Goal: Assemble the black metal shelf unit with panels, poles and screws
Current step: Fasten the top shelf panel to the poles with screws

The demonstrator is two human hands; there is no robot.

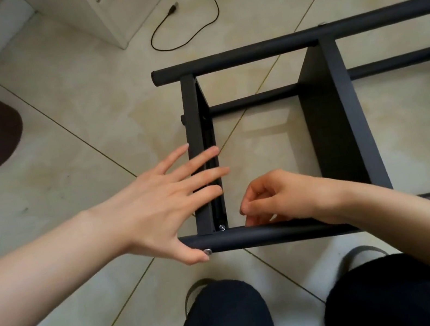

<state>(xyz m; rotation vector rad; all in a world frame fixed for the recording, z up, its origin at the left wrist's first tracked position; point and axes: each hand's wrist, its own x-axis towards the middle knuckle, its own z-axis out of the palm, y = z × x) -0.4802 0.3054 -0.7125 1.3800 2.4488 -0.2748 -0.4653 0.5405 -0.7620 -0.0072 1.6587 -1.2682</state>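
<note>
In the head view the shelf unit lies on its side on the tiled floor, its poles running left to right. The left hand lies flat, fingers spread, over the end panel, thumb touching the near pole by a screw. The right hand, fingers curled, hovers just inside that pole, right of the corner screw; whether it pinches anything I cannot tell, and the open bay beyond gives it room.

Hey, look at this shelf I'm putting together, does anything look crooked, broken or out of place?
Nothing on the shelf frame stands out: the panels sit square between the poles, and a screw shows at the near corner. The only stray item is a loose black cable lying unplugged on the floor behind it.
</note>
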